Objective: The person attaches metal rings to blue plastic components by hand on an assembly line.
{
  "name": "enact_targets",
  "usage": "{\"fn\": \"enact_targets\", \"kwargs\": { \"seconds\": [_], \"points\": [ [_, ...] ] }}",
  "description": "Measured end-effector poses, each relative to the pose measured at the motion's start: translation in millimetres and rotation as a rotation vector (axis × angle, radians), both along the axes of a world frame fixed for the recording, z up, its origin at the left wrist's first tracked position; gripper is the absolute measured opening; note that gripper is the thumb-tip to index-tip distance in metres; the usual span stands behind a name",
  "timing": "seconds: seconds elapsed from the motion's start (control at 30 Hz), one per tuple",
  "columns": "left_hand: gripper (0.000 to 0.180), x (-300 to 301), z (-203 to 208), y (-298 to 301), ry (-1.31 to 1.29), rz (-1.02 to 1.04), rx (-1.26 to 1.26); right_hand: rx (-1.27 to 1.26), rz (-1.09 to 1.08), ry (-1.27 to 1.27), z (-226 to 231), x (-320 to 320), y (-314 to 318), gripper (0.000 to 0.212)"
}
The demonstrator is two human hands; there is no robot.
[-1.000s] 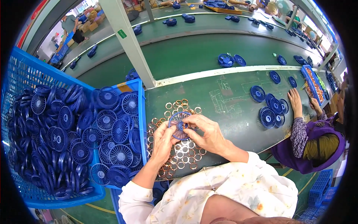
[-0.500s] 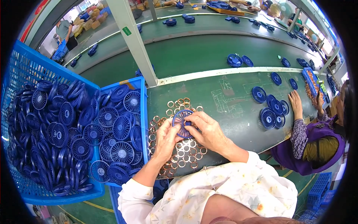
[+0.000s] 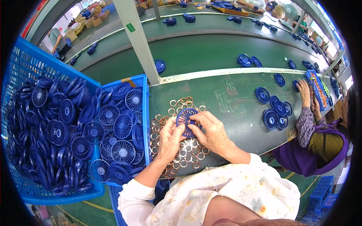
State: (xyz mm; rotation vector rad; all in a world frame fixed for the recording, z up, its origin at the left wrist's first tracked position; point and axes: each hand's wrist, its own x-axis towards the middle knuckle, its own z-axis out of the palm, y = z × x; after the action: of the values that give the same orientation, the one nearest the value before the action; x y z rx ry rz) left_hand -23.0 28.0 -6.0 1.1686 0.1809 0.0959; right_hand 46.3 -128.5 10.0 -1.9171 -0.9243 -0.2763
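A dark blue round fan grille (image 3: 182, 116) is held up over the bench, tilted, with my left hand (image 3: 170, 138) closed on its near left rim. At the grille's hub, my right hand (image 3: 209, 133) is closed in a pinch on a small copper-coloured ring (image 3: 190, 122), partly covered by the fingers. Below both hands, many loose metal rings (image 3: 183, 153) in copper and silver tones lie spread on the green bench (image 3: 226, 135).
To my left stand a large blue crate (image 3: 56, 201) and a smaller blue bin (image 3: 145, 101), both heaped with grilles. Several grilles (image 3: 271, 119) lie at right, near a co-worker's hand (image 3: 304, 92). A metal post (image 3: 139, 41) rises before the conveyor belt (image 3: 196, 49).
The grille has tilted a little in my hands, which stay in nearly the same place. Pieces on the belt have shifted right. The co-worker's hand has moved farther away onto a grille.
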Motion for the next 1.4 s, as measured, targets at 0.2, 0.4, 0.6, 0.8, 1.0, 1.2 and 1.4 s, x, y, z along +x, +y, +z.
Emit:
{"fn": "enact_targets", "kwargs": {
  "seconds": [0.2, 0.4, 0.6, 0.8, 1.0, 1.2, 1.4],
  "points": [
    [0.022, -5, 0, -3, -0.032, 0.021, 0.061, -0.008, -0.025, -0.014, -2, -4, 1, 0.023],
    [0.022, -3, 0, 9, 0.043, 0.009, -0.017, 0.015, 0.026, -0.135, -14, 6, 5, 0.024],
    [0.022, -3, 1, 16, 0.081, -0.089, 0.026, 0.003, 0.295, -0.171, -12, 21, -5, 0.022],
    [0.026, 2, -1, 13, 0.053, -0.131, 0.079, 0.002, 0.32, -0.063, -11, 28, -12, 0.023],
    [0.03, 1, 10, 9, -0.028, -0.185, -0.048, 0.409, 0.305, 0.563, -10, 14, -10, 0.056],
    [0.032, -7, 11, 8, -0.021, -0.231, 0.181, 0.323, 0.553, 1.524, -16, 13, -23, 0.038],
    [0.024, -13, 10, 10, -0.003, -0.295, 0.224, 0.228, 0.621, 1.483, -14, 15, -24, 0.038]
  ]
}}
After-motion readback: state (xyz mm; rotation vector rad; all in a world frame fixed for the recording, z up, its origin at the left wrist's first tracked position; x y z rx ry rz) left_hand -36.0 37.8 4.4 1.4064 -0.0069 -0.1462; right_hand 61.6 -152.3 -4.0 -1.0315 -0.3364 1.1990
